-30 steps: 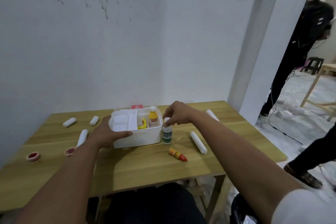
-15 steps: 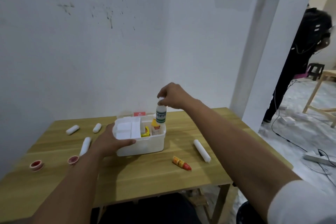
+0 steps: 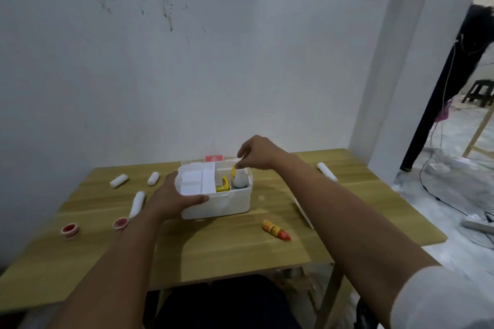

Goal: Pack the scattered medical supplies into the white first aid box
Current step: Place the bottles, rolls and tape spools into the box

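The white first aid box (image 3: 230, 204) stands mid-table with its white tray insert on the left. My left hand (image 3: 171, 196) grips the box's front-left corner. My right hand (image 3: 256, 155) hovers over the right compartment, fingertips pinched on the top of a white bottle (image 3: 239, 180) that stands inside beside a yellow packet (image 3: 222, 185) and a yellow-capped bottle. Loose on the table lie white gauze rolls (image 3: 119, 180) (image 3: 153, 178) (image 3: 136, 203) (image 3: 326, 171), two red tape rolls (image 3: 70, 230) (image 3: 120, 222) and an orange tube with a red cap (image 3: 276, 230).
The wooden table (image 3: 240, 256) sits against a white wall; its right edge drops to the floor. A person in black (image 3: 454, 67) stands at the far right by a stool (image 3: 478, 93). A power strip (image 3: 481, 225) and cables lie on the floor.
My right hand lifted the white bottle from the table beside the box, carried it over the box and lowered it into the right compartment. My left hand stayed on the box.
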`<state>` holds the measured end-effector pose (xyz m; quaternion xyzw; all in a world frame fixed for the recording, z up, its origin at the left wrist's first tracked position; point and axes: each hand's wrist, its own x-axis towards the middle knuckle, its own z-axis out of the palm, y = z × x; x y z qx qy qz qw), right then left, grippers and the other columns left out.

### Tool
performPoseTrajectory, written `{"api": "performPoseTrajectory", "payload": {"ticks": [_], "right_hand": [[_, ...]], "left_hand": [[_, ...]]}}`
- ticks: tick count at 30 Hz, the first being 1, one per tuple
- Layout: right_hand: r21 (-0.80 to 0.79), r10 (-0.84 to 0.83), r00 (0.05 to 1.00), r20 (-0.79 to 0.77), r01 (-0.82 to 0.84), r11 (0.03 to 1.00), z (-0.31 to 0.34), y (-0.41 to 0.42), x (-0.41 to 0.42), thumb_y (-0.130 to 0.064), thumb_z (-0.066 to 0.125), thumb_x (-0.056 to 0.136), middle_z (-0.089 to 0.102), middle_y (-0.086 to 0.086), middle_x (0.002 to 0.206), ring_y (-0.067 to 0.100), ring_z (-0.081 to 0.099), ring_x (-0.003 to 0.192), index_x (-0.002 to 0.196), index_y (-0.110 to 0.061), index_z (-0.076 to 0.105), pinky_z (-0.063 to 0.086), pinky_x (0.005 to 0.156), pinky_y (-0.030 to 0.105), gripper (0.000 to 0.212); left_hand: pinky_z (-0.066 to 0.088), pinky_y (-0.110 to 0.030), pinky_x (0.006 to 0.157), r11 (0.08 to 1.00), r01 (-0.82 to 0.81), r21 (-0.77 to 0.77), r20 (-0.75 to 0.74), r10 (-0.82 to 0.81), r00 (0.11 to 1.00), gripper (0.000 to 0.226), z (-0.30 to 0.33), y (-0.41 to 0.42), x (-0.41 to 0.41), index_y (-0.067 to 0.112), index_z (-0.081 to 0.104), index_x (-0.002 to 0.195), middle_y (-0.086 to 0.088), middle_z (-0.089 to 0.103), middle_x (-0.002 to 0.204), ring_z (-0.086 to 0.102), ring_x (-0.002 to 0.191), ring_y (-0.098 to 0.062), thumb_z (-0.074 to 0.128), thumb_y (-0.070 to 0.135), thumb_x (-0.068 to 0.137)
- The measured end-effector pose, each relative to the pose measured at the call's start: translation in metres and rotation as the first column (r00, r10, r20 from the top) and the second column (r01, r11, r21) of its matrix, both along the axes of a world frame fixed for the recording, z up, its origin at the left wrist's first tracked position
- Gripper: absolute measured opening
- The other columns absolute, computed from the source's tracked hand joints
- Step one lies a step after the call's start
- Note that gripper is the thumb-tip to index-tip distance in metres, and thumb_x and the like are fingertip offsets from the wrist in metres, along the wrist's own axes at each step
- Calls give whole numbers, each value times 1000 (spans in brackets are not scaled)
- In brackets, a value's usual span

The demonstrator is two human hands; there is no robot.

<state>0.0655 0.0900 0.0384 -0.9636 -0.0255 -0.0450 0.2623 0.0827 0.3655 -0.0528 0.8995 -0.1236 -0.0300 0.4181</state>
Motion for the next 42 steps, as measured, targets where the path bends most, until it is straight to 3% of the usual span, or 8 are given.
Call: {"api": "performPoseTrajectory", "payload": {"ticks": [5,9,13,19,26,30,34,42], "right_hand": [[140,-103,983,-153,124,982,8,-22,-26,-28,84,83,77,12,96,25,76,89,100,-5,77,65,74,38,30],[-47,-126,891,-436,117,992,-10,-27,-62,-29,90,76,78,10,100,24,76,91,102,-5,75,65,80,41,38],[-267,-169,749,-641,-11,964,-45,-15,-88,-31,92,72,76,11,107,26,75,94,112,-6,69,63,79,42,53],[-291,-164,828,-536,1,957,-40,-7,-89,-16,85,81,76,15,103,27,76,93,108,-1,70,64,83,44,34],[-96,-26,952,-304,-3,995,61,8,-50,-19,90,76,77,10,95,23,76,86,99,-6,76,66,72,38,29],[-275,21,991,-135,-58,960,58,39,-17,-24,92,73,77,6,83,19,75,75,89,-10,75,65,69,32,27],[-424,48,980,-192,-127,897,34,61,14,-33,93,70,77,5,86,21,74,79,94,-10,77,63,77,36,37],[-640,103,980,-168,-188,745,2,89,33,-3,68,89,60,4,85,20,61,75,97,-10,62,54,74,36,13]], "left_hand": [[61,-47,79,1000,-12,14,-16,13,1000,125,2,1,-4,34,36,151,5,49,148,52,122,-21,86,75,44],[62,-41,64,999,-33,25,-41,34,999,122,6,-1,-8,36,31,153,3,46,150,51,124,-27,88,69,50],[61,-46,79,999,-40,0,-22,40,999,103,8,-8,-13,31,34,152,-3,46,150,51,123,-27,89,51,67],[58,-38,67,999,-17,-38,-14,17,1000,97,8,-10,-14,30,35,151,-3,46,148,47,112,-20,89,42,71],[57,-46,86,999,-20,-35,13,21,1000,109,8,-2,-11,28,38,151,2,51,146,50,113,-16,92,55,59],[51,-34,86,1000,-8,-15,8,8,1000,114,7,-2,-9,31,36,151,3,50,149,51,123,-17,88,65,56],[44,-30,84,999,-38,-27,33,39,999,108,4,-7,-11,29,32,152,1,48,151,49,130,-21,89,55,64],[47,-35,94,997,-51,-55,16,52,999,111,-3,-6,-7,31,27,153,2,46,152,48,130,-21,89,56,64]]}}
